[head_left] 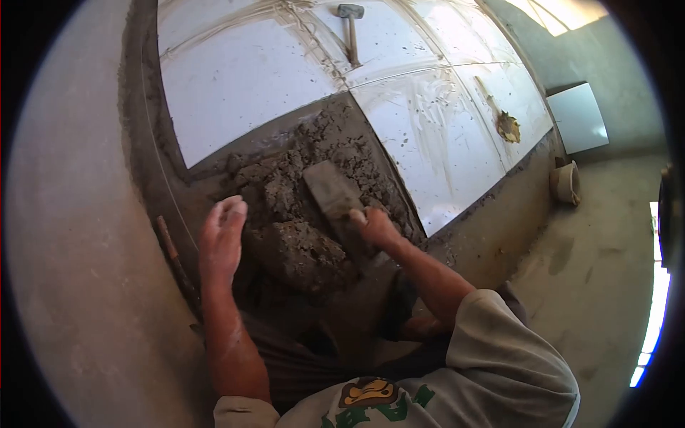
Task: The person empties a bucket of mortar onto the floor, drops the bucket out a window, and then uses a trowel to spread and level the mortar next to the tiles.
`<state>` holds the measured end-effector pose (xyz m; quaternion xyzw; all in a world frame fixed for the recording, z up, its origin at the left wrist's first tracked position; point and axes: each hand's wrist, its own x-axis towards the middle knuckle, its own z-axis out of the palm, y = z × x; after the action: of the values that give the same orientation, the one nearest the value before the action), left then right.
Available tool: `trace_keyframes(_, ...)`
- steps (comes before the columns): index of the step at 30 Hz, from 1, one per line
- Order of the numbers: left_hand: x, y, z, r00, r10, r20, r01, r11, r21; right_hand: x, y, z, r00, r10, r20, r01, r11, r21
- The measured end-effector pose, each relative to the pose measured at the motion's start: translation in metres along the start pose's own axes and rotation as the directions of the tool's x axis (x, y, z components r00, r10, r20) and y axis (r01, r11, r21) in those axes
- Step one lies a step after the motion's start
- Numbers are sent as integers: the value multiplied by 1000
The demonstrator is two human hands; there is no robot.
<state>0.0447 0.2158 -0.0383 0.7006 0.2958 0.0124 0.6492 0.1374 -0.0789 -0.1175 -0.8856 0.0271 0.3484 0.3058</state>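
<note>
My right hand (pixel 374 227) is closed around the handle of a rectangular trowel (pixel 330 187), its flat blade resting on or just over the mortar. Dark, wet mortar (pixel 285 246) lies in a lumpy heap below and around the blade. To the left of the heap, my left hand (pixel 222 239) is held up with its fingers stretched out together, holding nothing visible. Large white tiles (pixel 250 89), smeared with mortar, border the bed on its far and right sides.
A mallet (pixel 351 36) lies on the far tiles. A dirt-caked tool (pixel 508 127) rests on the right tiles. Beyond are a bucket (pixel 565 183) and a loose tile (pixel 579 118) by the wall. A string (pixel 158 153) and a wooden-handled tool (pixel 168 239) run along the left wall.
</note>
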Motion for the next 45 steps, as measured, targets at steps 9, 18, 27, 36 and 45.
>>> trace_keyframes(9,5,13,20,998,-40,47,44,995,-88,-52,29,-21,992,-126,11,121,924,-363)
trace_keyframes(18,12,8,18,997,-43,69,44,999,-10,-24,76,-30,912,-322,-253,126,808,-576)
trace_keyframes(27,12,9,28,997,-50,66,48,998,39,43,42,-27,880,-206,-429,-30,876,-482)
trace_keyframes(36,16,6,29,998,-28,57,24,997,77,-23,91,-21,923,-18,-385,-170,877,-449)
trace_keyframes(45,14,7,28,997,-18,71,17,1000,9,10,61,-48,885,-128,-447,-27,945,-325)
